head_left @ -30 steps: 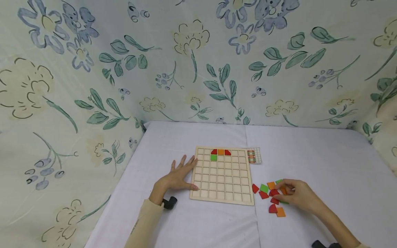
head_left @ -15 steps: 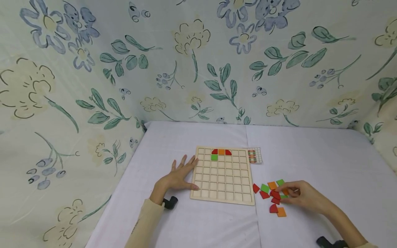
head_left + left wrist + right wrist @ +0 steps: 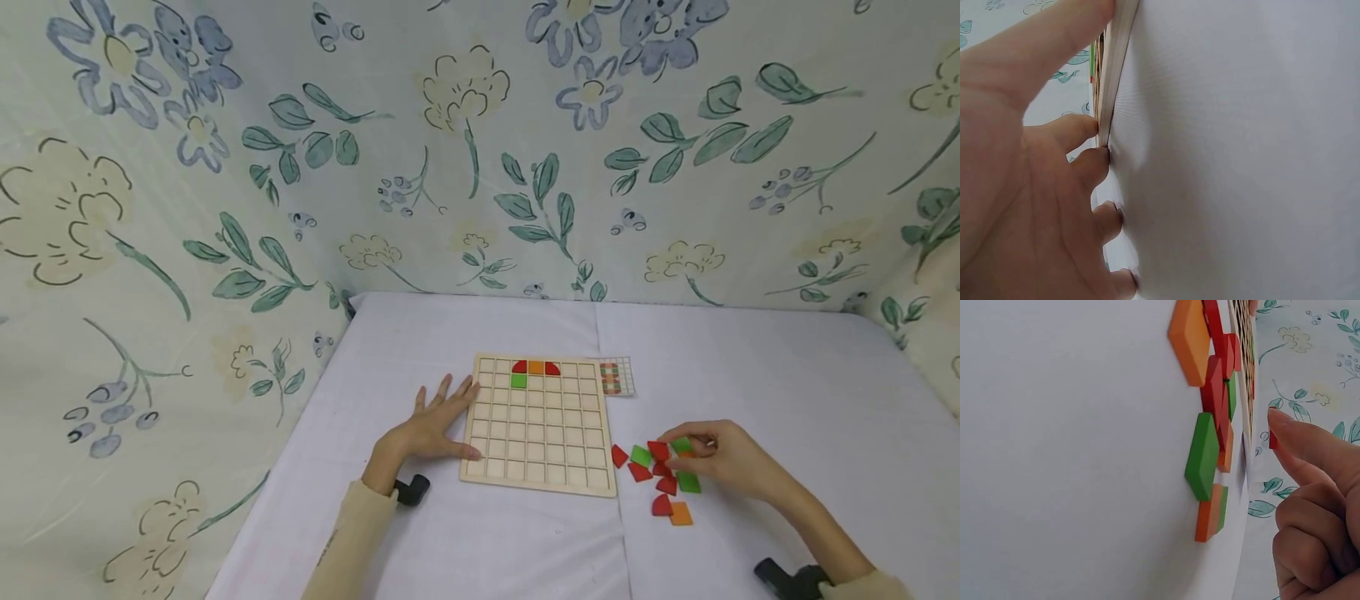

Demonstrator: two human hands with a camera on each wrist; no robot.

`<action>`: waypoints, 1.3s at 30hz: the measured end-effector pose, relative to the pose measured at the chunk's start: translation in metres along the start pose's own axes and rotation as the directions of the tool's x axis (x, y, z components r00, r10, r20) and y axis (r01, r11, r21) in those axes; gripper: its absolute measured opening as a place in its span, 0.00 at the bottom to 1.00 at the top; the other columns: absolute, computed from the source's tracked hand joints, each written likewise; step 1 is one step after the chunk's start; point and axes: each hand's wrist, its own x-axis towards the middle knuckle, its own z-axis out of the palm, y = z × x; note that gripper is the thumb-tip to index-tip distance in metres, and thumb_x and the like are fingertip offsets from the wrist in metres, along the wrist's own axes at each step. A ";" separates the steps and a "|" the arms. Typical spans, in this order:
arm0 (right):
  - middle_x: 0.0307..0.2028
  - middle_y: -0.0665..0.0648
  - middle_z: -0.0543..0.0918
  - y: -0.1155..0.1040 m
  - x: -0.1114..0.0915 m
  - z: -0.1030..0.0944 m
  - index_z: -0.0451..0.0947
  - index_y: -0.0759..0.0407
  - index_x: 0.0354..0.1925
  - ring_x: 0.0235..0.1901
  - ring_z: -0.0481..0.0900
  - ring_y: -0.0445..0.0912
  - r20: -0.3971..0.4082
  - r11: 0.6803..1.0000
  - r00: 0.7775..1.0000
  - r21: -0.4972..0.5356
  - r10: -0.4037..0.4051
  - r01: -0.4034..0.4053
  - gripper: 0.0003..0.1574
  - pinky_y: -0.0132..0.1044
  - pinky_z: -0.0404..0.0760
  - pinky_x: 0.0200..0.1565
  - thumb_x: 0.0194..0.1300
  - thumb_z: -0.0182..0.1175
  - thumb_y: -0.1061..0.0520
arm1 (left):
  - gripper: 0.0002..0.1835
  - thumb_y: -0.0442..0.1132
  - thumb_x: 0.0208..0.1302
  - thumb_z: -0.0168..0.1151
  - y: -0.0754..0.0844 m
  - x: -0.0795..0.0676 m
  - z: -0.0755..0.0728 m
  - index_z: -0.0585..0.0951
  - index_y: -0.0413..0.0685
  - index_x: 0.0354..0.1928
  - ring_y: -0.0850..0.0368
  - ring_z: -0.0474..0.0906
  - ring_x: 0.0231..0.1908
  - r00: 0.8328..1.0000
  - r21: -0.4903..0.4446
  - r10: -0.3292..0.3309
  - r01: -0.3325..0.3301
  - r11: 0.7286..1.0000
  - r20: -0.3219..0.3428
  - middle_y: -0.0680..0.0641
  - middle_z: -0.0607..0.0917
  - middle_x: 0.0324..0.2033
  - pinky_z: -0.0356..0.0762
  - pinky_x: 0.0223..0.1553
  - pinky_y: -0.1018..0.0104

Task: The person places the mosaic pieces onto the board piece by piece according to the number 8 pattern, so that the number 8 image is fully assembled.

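Note:
A wooden grid board lies on the white cloth. In its far row sit two red quarter-round tiles with an orange square tile between them; a green square tile lies below the left one. My left hand rests fingers spread at the board's left side, its thumb and fingertips touching the wooden edge. Above the loose tiles, my right hand pinches a red tile between thumb and forefinger, raised off the cloth; its other fingers are curled.
Several loose tiles lie right of the board, among them a green square, an orange square and a red quarter-round. A printed pattern card sticks out at the board's far right corner. Floral fabric hangs behind.
My right hand has picked a red tile from the pile and lifted it slightly, uncovering a green square tile. The left hand and the board have stayed in place.

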 end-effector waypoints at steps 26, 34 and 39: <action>0.16 0.47 0.56 -0.103 0.100 0.059 0.88 0.59 0.46 0.20 0.53 0.42 -0.018 0.985 0.987 0.071 -0.157 0.158 0.17 0.32 0.58 0.26 0.59 0.77 0.56 | 0.63 0.65 0.56 0.74 -0.003 0.001 0.000 0.45 0.59 0.84 0.42 0.23 0.83 1.000 0.016 -0.006 0.006 1.000 0.003 0.52 0.40 0.84 0.19 0.77 0.30; 0.15 0.47 0.59 -0.117 0.118 0.076 0.89 0.56 0.44 0.18 0.55 0.42 -0.009 0.986 0.987 0.060 -0.158 0.158 0.16 0.33 0.59 0.26 0.57 0.78 0.54 | 0.63 0.64 0.56 0.74 -0.002 0.001 0.000 0.46 0.59 0.84 0.41 0.24 0.83 1.000 0.012 0.000 0.000 1.000 0.003 0.51 0.40 0.84 0.19 0.77 0.29; 0.16 0.47 0.57 -0.118 0.124 0.082 0.89 0.56 0.44 0.19 0.53 0.42 0.002 0.986 0.989 0.075 -0.150 0.150 0.16 0.34 0.58 0.27 0.57 0.78 0.55 | 0.63 0.65 0.56 0.74 -0.002 0.001 -0.001 0.46 0.57 0.84 0.40 0.25 0.83 1.000 0.019 -0.003 0.003 1.000 0.004 0.50 0.40 0.84 0.20 0.77 0.28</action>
